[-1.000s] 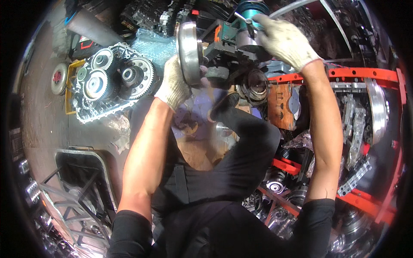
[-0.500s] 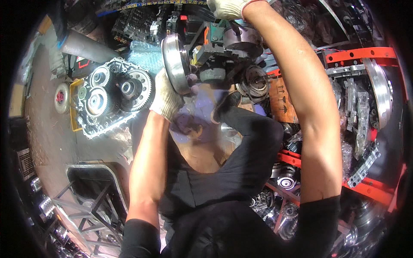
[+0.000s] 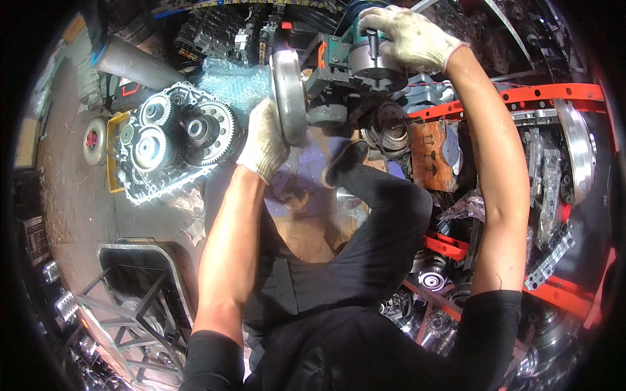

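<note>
We hold a metal drum (image 3: pixel 291 98) in our left hand (image 3: pixel 264 135); our right hand (image 3: pixel 417 38) is at a grey chuck (image 3: pixel 380 67), its grip unclear.

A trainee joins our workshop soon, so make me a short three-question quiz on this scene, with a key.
1. Open: What is the left hand holding?
2. True or false: The right hand is bare.
3. Multiple choice: Where do the gears lie, seen from the wearer's side?
A) Left of the left hand
B) Right of the right hand
C) Between the two hands

Key:
1. A round metal part.
2. False; it is gloved.
3. A
</note>
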A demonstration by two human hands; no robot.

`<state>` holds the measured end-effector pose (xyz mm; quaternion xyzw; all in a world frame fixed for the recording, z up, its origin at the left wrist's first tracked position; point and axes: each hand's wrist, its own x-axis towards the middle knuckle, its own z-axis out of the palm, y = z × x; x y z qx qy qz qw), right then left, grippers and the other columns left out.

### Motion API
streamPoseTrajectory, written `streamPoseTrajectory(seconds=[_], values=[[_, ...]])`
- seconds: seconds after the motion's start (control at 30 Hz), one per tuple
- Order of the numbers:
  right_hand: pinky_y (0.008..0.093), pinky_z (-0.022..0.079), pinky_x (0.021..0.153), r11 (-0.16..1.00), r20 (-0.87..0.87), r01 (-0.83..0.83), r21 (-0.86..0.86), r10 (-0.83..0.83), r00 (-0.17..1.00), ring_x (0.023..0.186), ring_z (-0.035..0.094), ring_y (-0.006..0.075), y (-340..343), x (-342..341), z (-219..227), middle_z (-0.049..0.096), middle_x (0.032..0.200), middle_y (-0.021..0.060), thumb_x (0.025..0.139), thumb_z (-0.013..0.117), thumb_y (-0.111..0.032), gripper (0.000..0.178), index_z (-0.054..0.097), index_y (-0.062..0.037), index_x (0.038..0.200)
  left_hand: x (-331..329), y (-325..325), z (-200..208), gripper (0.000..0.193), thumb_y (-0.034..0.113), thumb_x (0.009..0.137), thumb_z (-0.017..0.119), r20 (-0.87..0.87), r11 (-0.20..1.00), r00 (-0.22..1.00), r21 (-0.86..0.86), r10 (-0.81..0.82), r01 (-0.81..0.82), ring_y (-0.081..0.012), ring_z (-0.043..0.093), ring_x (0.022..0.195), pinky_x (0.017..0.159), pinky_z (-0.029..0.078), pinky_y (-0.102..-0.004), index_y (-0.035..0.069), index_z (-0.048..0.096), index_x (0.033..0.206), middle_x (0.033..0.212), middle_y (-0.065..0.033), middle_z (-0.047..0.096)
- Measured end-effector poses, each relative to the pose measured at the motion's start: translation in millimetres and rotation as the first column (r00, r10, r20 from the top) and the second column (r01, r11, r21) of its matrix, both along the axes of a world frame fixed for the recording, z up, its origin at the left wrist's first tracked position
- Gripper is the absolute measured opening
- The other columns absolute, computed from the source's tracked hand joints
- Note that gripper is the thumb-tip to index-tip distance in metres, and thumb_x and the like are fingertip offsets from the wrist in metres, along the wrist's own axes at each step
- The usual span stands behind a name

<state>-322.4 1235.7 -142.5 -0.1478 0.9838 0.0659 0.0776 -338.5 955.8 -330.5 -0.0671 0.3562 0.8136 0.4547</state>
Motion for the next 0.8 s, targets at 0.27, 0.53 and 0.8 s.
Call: streamPoseTrajectory(seconds=[0.27,0.53,0.8], values=[[0.0518,0.055,0.085,0.986,-0.339,0.104,0.132,-0.053,0.939,0.098,0.068,0.0405,27.4,25.1,-50.3,0.062,0.102,0.0156,0.103,0.065,-0.04,0.032,0.063,-0.0076,0.102,2.3,2.8,-18.0,0.036,0.034,0.109,0.047,-0.083,1.0,0.996,-0.013,-0.022,0.021,-0.0231,0.068,0.067,0.053,0.056,-0.0375,0.005,0.066,0.119,0.092,-0.0125,0.072],[0.0467,0.057,0.084,0.936,-0.491,0.298,-0.189,-0.353,0.796,0.099,0.069,0.0396,50.7,59.4,-67.3,0.071,0.107,0.0106,0.1,0.067,-0.042,0.031,0.072,-0.0116,0.1,0.9,-0.5,-37.3,0.038,0.029,0.098,0.065,-0.481,0.971,0.876,-0.225,-0.043,-0.075,-0.0253,0.067,0.102,0.094,0.052,-0.0383,-0.003,0.065,0.119,0.114,-0.0167,0.071],[0.0382,0.058,0.08,0.784,-0.368,0.386,-0.486,-0.584,0.723,0.087,0.073,0.0258,59.3,80.9,-80.2,0.074,0.099,0.0126,0.094,0.082,-0.027,0.028,0.072,-0.0058,0.11,9.8,-2.5,-0.5,0.064,0.024,0.084,0.083,-0.632,0.863,0.752,-0.471,-0.186,-0.183,-0.0336,0.073,0.112,0.1,0.056,-0.0433,0.002,0.055,0.137,0.118,-0.0224,0.074]])
